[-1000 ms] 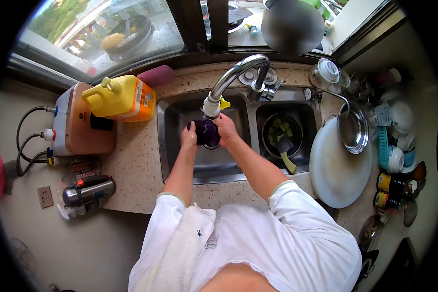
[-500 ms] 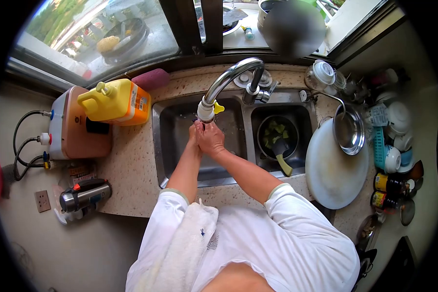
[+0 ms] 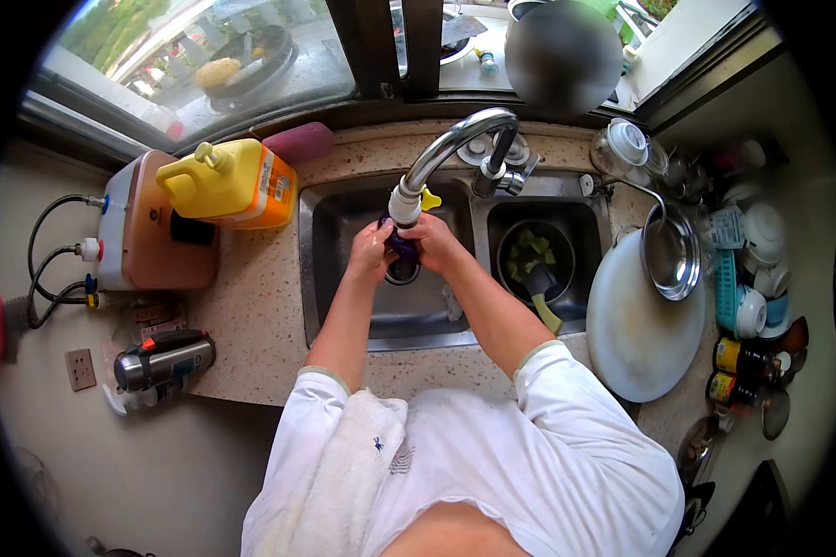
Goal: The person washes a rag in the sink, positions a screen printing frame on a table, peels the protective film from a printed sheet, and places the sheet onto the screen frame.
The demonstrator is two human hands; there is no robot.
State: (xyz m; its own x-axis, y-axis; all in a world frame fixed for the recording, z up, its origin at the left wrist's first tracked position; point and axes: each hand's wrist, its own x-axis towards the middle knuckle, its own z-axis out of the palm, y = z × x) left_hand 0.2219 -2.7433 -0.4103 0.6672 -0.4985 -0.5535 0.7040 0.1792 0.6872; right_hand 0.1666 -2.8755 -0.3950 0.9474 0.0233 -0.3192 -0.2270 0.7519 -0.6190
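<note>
Under the faucet's white nozzle (image 3: 405,206), my left hand (image 3: 370,251) and my right hand (image 3: 434,243) grip a dark purple thing (image 3: 402,247) from both sides. The nozzle and fingers hide part of it, so its exact kind is unclear. Both hands are over the left sink basin (image 3: 334,218), above the drain (image 3: 402,273). A yellow lever (image 3: 430,199) sticks out beside the nozzle. A small pale scrap (image 3: 451,304) lies on the basin floor to the right.
The right basin holds a pot (image 3: 567,269) with green vegetable pieces (image 3: 532,249) and a pale-handled tool (image 3: 545,314). A round white cutting board (image 3: 636,339) and metal bowl (image 3: 671,255) are at right. A yellow jug (image 3: 241,181) and steel flask (image 3: 167,360) stand left.
My hands were close together under the nozzle; they have moved apart and slightly toward me, and the purple thing now shows between them. The view has shifted slightly.
</note>
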